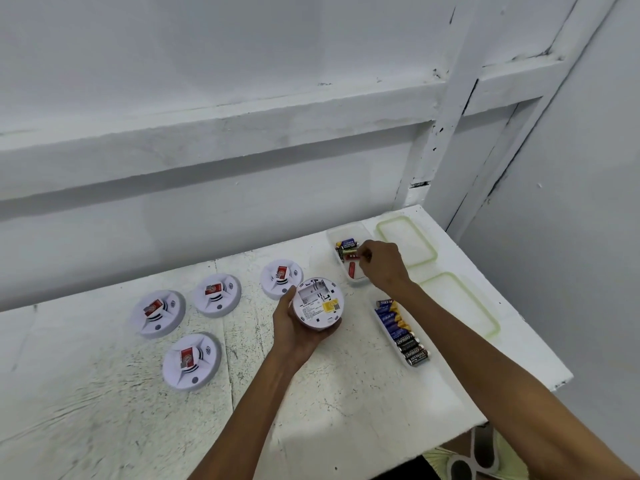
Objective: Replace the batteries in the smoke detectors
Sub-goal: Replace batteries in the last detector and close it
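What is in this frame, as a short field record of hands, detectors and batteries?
left hand: holds open detector, back up, battery bay empty
right hand: pinches red battery over far tray
other detectors: four on table, faces up
near tray: row of batteries
lids: two, beside trays

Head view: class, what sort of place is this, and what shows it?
Probably a makeshift workbench in a bare utility or storage room: a rough, scuffed white table pushed into a corner of plain painted board walls, with several smoke detectors laid out beside rows of batteries.
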